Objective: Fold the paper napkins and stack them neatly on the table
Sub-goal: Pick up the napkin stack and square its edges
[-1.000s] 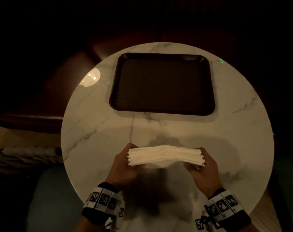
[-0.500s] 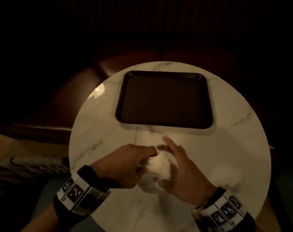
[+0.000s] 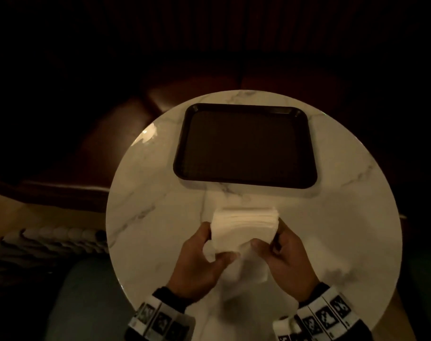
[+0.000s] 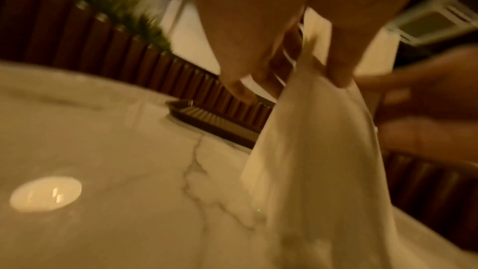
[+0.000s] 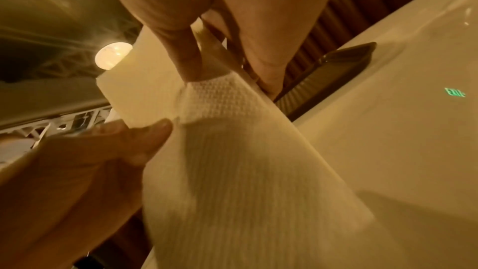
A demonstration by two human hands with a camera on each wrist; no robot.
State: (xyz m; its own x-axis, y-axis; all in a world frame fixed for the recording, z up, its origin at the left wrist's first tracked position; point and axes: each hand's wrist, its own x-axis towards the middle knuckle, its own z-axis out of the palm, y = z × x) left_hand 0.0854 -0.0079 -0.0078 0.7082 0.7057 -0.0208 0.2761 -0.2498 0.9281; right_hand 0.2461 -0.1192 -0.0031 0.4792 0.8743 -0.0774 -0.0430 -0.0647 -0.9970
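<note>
A thick stack of white paper napkins (image 3: 245, 221) is held above the round marble table (image 3: 160, 217), near its front. My left hand (image 3: 217, 244) grips the stack's left end and my right hand (image 3: 271, 242) grips its right end. One loose napkin (image 3: 246, 269) hangs down from the stack's near side, pinched under both thumbs. In the left wrist view the left fingers (image 4: 338, 64) pinch this hanging napkin (image 4: 315, 161). The right wrist view shows the right thumb (image 5: 186, 58) pressing the embossed napkin (image 5: 232, 161) against the stack (image 5: 139, 89), with the left hand (image 5: 77, 171) beside it.
A dark rectangular tray (image 3: 245, 146) with nothing on it lies on the far half of the table, just beyond the napkins. Dark seating surrounds the table's far side. A bright lamp reflection (image 3: 146, 135) shines at the left rim.
The stack, held flat and edge-on between both hands a second ago, was brought together in a blur. It is now tilted, with one napkin hanging loose from its near side.
</note>
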